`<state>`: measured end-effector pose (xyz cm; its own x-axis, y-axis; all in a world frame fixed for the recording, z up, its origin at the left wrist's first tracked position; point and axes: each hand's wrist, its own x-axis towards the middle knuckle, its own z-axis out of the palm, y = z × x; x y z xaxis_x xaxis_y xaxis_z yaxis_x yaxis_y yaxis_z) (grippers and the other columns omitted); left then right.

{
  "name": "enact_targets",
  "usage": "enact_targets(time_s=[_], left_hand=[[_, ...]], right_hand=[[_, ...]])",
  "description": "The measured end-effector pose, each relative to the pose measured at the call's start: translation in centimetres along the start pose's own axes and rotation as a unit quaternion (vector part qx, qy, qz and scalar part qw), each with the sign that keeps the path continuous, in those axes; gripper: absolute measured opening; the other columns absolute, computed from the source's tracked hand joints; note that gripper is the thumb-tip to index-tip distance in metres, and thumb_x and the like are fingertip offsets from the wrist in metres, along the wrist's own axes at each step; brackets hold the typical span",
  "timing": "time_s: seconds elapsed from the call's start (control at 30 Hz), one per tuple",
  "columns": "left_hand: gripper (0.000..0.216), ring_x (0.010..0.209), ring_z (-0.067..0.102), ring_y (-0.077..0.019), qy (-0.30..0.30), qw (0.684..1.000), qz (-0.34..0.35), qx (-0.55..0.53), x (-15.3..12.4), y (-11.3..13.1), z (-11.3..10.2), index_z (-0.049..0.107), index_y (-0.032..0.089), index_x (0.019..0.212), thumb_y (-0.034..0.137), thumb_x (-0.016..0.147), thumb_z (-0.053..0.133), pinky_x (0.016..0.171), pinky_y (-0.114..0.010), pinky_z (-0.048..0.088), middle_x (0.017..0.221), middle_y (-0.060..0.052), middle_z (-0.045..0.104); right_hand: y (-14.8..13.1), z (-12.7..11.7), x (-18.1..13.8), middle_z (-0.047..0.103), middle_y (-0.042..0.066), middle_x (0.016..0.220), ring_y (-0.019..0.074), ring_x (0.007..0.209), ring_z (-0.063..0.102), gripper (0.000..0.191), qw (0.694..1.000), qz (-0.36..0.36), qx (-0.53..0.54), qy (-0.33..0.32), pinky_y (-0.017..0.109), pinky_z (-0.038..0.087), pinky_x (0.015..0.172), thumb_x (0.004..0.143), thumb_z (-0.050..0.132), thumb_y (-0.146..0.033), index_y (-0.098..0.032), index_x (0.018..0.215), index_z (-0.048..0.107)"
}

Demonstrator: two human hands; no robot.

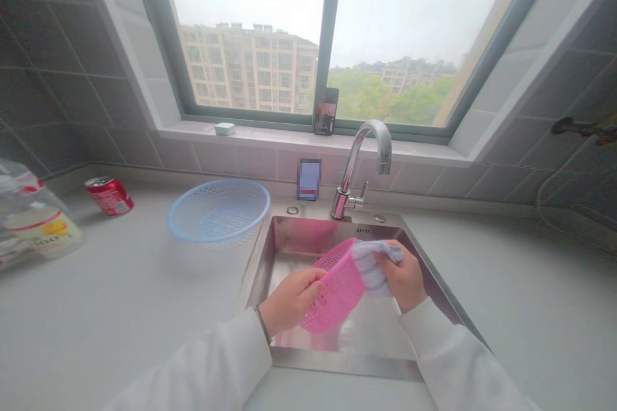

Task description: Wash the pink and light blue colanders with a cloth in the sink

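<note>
A pink plastic basket (337, 298) with a perforated wall is held tilted over the steel sink (294, 358). My left hand (292, 302) grips its near left rim, thumb on the upper side and the other fingers partly hidden. In my right hand (407, 276) is a white cloth (373, 263) with faint bluish stripes, bunched between thumb and fingers. The cloth lies against the basket's right edge. Behind them rises a chrome faucet (354, 160); no water shows at its spout.
Left of the sink stands a blue perforated basket (219, 212). Farther left are a red can (110, 196) and a clear labelled bottle (43, 225). A phone (326, 112) leans on the window, another device (309, 180) stands behind the sink, and a pale green box (224, 129) sits on the sill.
</note>
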<state>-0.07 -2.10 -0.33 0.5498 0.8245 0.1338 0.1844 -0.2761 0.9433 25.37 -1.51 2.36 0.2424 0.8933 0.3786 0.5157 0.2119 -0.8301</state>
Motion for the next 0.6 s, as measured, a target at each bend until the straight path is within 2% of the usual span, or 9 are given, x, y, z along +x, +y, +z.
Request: enact_targets(time_s=[0.13, 0.2, 0.3, 0.43, 0.5, 0.6], left_hand=[[0.028, 0.080, 0.061, -0.0194, 0.058, 0.998, -0.021, -0.010, 0.5, -0.2, 0.6, 0.069, 0.013, 0.097, 0.025, 0.089, 0.045, 0.072, -0.028, 0.043, 0.088, -0.007, 0.071], [0.027, 0.076, 0.060, -0.0184, 0.077, 0.996, -0.033, -0.017, 0.5, -0.3, 0.6, 0.069, 0.013, 0.092, 0.028, 0.088, 0.048, 0.069, -0.027, 0.043, 0.084, -0.006, 0.070], [0.028, 0.065, 0.056, -0.0156, 0.084, 0.995, -0.046, -0.027, 0.2, -0.1, 0.4, 0.067, 0.013, 0.086, 0.037, 0.086, 0.053, 0.060, -0.025, 0.039, 0.073, -0.003, 0.065], [0.030, 0.058, 0.049, -0.0126, 0.082, 0.995, -0.036, -0.050, -0.4, 0.1, 0.1, 0.064, 0.014, 0.079, 0.043, 0.085, 0.056, 0.056, -0.023, 0.035, 0.065, 0.000, 0.057], [0.031, 0.057, 0.047, -0.0120, 0.079, 0.995, -0.026, -0.057, -0.7, 0.1, 0.1, 0.063, 0.014, 0.077, 0.044, 0.085, 0.055, 0.055, -0.023, 0.034, 0.064, 0.001, 0.055], [0.032, 0.056, 0.045, -0.0116, 0.074, 0.996, -0.027, -0.049, -0.7, 0.1, 0.2, 0.061, 0.015, 0.076, 0.045, 0.085, 0.055, 0.053, -0.023, 0.032, 0.061, 0.002, 0.052]], right_hand=[[-1.6, 1.7, -2.1, 0.070, 0.001, 0.070, 0.0196, 0.062, 0.063, 0.024, 0.989, -0.085, 0.030, -0.115, 0.028, 0.049, 0.060, 0.078, 0.065, -0.045, -0.021, 0.082, 0.067], [-1.5, 2.0, -2.2, 0.070, 0.002, 0.070, 0.0193, 0.062, 0.063, 0.024, 0.985, -0.101, 0.035, -0.134, 0.028, 0.049, 0.060, 0.079, 0.066, -0.045, -0.021, 0.083, 0.068], [0.1, 1.0, -0.8, 0.072, 0.004, 0.076, 0.0220, 0.071, 0.066, 0.029, 0.996, -0.062, 0.029, -0.058, 0.030, 0.051, 0.067, 0.080, 0.065, -0.049, -0.020, 0.084, 0.068], [3.2, -1.4, 2.0, 0.074, 0.007, 0.083, 0.0284, 0.080, 0.068, 0.040, 0.997, 0.049, -0.021, 0.053, 0.037, 0.051, 0.073, 0.075, 0.067, -0.056, -0.019, 0.090, 0.070], [4.0, -2.1, 2.6, 0.074, 0.008, 0.085, 0.0304, 0.082, 0.067, 0.043, 0.994, 0.075, -0.027, 0.074, 0.038, 0.051, 0.072, 0.073, 0.067, -0.057, -0.018, 0.091, 0.070], [3.4, -1.7, 2.0, 0.073, 0.009, 0.086, 0.0294, 0.080, 0.067, 0.042, 0.996, 0.054, 0.014, 0.063, 0.038, 0.052, 0.067, 0.075, 0.069, -0.056, -0.018, 0.093, 0.070]])
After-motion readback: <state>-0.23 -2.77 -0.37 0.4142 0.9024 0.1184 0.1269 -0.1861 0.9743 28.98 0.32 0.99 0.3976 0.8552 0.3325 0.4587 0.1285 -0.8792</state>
